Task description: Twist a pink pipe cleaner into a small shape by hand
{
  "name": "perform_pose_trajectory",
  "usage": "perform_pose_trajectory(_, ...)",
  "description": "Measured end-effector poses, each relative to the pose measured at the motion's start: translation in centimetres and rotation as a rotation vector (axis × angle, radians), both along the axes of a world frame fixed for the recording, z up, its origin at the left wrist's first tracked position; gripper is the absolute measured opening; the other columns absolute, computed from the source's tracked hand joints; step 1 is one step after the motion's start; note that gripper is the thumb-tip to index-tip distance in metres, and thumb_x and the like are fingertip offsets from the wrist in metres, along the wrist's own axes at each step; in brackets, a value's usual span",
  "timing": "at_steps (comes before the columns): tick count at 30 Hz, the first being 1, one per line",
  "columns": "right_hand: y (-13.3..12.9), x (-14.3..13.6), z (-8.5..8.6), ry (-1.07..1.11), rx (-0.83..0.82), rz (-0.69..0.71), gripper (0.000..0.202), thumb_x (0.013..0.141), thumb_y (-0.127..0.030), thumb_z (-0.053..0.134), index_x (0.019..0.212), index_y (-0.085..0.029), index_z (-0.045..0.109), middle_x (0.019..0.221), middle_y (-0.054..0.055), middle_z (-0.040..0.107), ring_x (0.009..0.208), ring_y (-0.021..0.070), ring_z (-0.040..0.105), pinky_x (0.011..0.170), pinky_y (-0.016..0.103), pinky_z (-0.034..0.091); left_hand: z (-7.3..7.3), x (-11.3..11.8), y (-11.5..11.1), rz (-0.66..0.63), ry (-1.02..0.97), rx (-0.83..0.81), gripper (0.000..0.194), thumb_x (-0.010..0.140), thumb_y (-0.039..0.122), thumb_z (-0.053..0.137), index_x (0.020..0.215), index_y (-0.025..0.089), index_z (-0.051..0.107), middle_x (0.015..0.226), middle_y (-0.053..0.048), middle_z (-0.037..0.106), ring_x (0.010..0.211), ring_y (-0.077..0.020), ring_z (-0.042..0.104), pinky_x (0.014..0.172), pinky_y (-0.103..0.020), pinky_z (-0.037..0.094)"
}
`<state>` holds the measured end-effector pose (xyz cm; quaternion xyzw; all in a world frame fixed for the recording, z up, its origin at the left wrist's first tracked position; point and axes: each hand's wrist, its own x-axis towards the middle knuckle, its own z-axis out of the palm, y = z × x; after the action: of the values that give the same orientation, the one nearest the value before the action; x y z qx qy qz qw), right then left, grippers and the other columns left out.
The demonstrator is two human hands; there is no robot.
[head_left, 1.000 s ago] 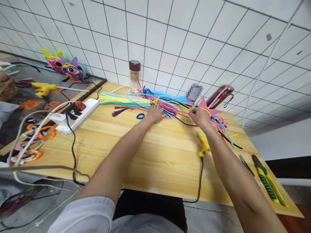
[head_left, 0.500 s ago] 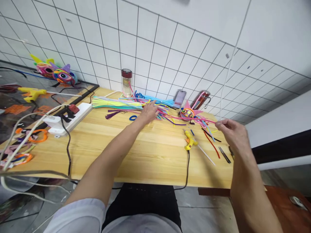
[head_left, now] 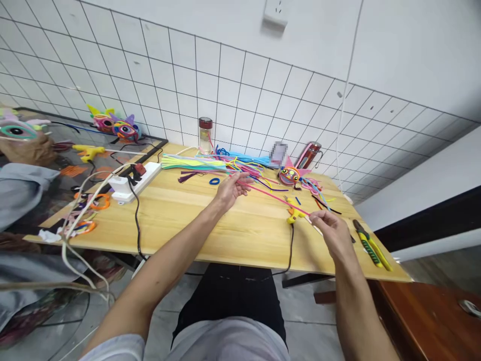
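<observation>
A pink pipe cleaner (head_left: 276, 198) stretches between my two hands above the table. My right hand (head_left: 332, 229) pinches its right end between thumb and fingertips. Its other end lies in my left hand (head_left: 233, 191), held loosely between thumb and partly bent fingers. Behind my left hand lies a pile of pipe cleaners: a yellow-green bundle (head_left: 191, 162), a blue bundle (head_left: 248, 158) and mixed loose ones. Below the stretched pink strand is a yellow glue gun (head_left: 295, 214), partly covered by it. A colourful decorated figure (head_left: 288, 175) with round eyes sits farther back.
Pliers (head_left: 370, 243) with green-yellow handles lie at right. A white power strip (head_left: 137, 181) with cables is at left. A glass bottle (head_left: 205, 135) and a red flask (head_left: 308, 154) stand near the wall. A co-worker's hand (head_left: 32, 149) holds another figure at far left.
My right hand has come down and inward with the pink pipe cleaner, which has left the pile. My left hand has lifted off the pile and turned. The view has shifted, showing a co-worker and the pliers.
</observation>
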<state>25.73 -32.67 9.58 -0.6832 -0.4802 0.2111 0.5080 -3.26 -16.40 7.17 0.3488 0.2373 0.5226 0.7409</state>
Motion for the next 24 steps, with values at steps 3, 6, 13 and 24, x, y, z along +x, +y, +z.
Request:
perform_pose_trajectory(3, -0.4, 0.2, -1.0, -0.018, -0.069, 0.044, 0.029, 0.068, -0.050, 0.079, 0.072, -0.022, 0.073, 0.079, 0.006, 0.076, 0.079, 0.0232, 0.066, 0.077, 0.036, 0.049, 0.2, -0.6, -0.5, -0.002, 0.029, 0.000, 0.047, 0.107, 0.050, 0.058, 0.107, 0.008, 0.077, 0.096, -0.018, 0.083, 0.059, -0.0123, 0.069, 0.055, -0.023, 0.051)
perform_pose_trajectory(6, -0.2, 0.2, -1.9, -0.058, -0.142, 0.129, 0.031, 0.071, -0.052, 0.077, 0.073, -0.021, 0.071, 0.079, 0.005, 0.074, 0.081, 0.0238, 0.066, 0.081, 0.037, 0.049, 0.5, -1.1, -0.1, -0.024, 0.043, -0.023, 0.058, 0.107, 0.059, 0.054, 0.108, 0.007, 0.079, 0.099, -0.019, 0.084, 0.049, -0.0077, 0.058, 0.046, -0.021, 0.040)
perform_pose_trajectory(13, -0.2, -3.0, -4.3, -0.109, -0.120, 0.197, 0.028, 0.080, -0.050, 0.070, 0.074, -0.023, 0.068, 0.078, 0.004, 0.071, 0.081, 0.0240, 0.064, 0.084, 0.038, 0.049, 1.4, -1.2, 2.1, 0.041, -0.050, -0.077, 0.059, 0.113, 0.057, 0.036, 0.114, 0.015, 0.078, 0.124, -0.015, 0.081, 0.061, -0.0080, 0.063, 0.054, -0.020, 0.046)
perform_pose_trajectory(24, 2.8, -4.3, -0.5, -0.212, -0.261, 0.584, 0.052, 0.083, -0.058, 0.082, 0.123, -0.024, 0.076, 0.133, 0.013, 0.076, 0.124, 0.0346, 0.070, 0.108, 0.049, 0.054, 0.7, -1.5, 3.1, -0.051, -0.006, -0.060, 0.054, 0.111, 0.058, 0.044, 0.112, 0.018, 0.079, 0.126, -0.012, 0.081, 0.095, -0.0176, 0.077, 0.075, -0.026, 0.058)
